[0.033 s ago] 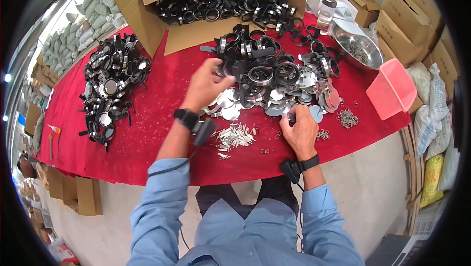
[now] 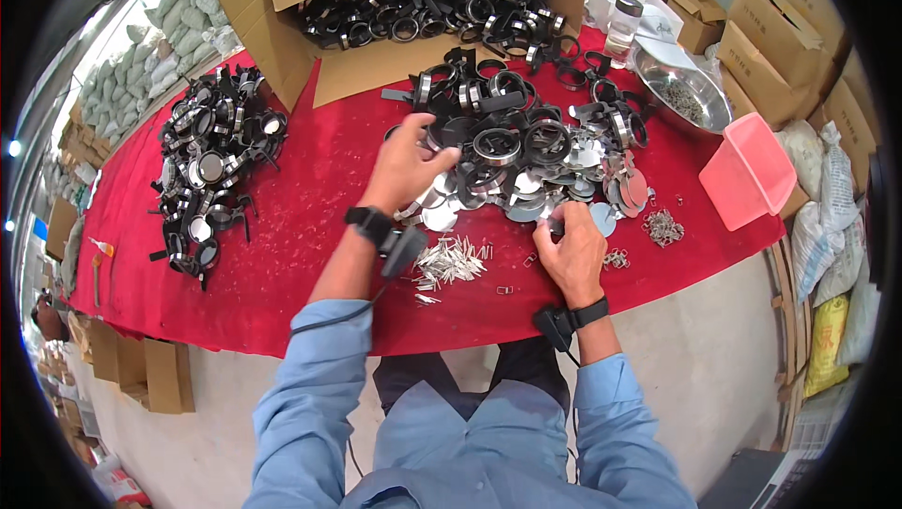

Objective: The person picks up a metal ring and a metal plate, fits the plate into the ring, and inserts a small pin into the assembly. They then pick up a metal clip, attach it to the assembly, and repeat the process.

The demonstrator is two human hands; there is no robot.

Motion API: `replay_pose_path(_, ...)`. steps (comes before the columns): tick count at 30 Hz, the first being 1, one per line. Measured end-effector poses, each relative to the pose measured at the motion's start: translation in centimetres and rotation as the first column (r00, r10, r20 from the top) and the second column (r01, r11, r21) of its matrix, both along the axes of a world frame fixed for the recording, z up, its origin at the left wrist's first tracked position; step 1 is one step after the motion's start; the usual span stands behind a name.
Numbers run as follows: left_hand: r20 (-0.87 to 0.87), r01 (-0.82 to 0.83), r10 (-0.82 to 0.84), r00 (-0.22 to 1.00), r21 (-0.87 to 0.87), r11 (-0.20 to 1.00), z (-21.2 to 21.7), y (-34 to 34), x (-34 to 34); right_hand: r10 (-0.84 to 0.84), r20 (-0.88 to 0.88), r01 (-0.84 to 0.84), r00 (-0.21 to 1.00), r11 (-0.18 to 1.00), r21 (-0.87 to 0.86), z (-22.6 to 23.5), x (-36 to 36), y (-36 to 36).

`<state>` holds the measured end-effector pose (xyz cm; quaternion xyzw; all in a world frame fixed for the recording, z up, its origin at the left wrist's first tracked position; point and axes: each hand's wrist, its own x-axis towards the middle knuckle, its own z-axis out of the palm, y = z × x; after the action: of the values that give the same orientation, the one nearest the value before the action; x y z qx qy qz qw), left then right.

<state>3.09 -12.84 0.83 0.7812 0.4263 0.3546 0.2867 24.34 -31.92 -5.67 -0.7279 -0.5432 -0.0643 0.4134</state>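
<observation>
My left hand (image 2: pixel 406 169) is at the left edge of a heap of black ring-shaped clamps with silver metal bands (image 2: pixel 496 145). Its thumb and fingers are spread apart, and I see nothing held between them. My right hand (image 2: pixel 575 251) is closed in a pinch at the front of the heap, beside flat round metal discs (image 2: pixel 529 208). A small dark thing shows at its fingertips, too hidden to name. Between the hands lies a pile of thin silver pins (image 2: pixel 453 260). Small wire loops (image 2: pixel 616 258) lie just right of my right hand.
More black clamps (image 2: pixel 214 166) are heaped at the left. An open cardboard box (image 2: pixel 352 82) full of clamps stands at the back. To the right are a metal bowl (image 2: pixel 719 110), a jar (image 2: pixel 623 25), a pink bin (image 2: pixel 747 176) and a heap of metal loops (image 2: pixel 664 227).
My left hand has shifted slightly to the right, its thumb now farther over the clamps. My right hand keeps its pinch in nearly the same place.
</observation>
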Motion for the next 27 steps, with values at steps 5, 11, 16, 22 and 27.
replay_pose_path(5, -0.024, 0.099, -0.099, 0.995, -0.002, 0.995, -0.9, 0.7, 1.7, 0.091, -0.121, -0.076, 0.988, 0.990, 0.118, -0.6, 0.1, 0.3)
replay_pose_path(11, 0.329, 0.216, -0.100, 0.939, -0.339, 0.916, 2.4, -1.5, -5.3, 0.141, -0.261, -0.092, 0.955, 0.977, 0.190, -0.6, 0.7, 0.1)
replay_pose_path(16, 0.440, 0.051, 0.232, 0.868, -0.543, 0.838, 1.2, -6.2, -14.7, 0.196, -0.464, -0.107, 0.864, 0.972, 0.211, -1.9, 2.2, -0.1)
replay_pose_path(22, 0.534, -0.002, 0.442, 0.720, -0.636, 0.772, -2.3, -12.1, -21.3, 0.238, -0.386, -0.202, 0.891, 0.970, 0.133, 0.5, 0.1, -1.0)
replay_pose_path(27, 0.336, -0.127, 0.416, 0.845, -0.630, 0.766, -3.4, -14.1, -21.4, 0.413, -0.097, -0.387, 0.905, 0.897, 0.212, 2.9, -2.8, -0.9)
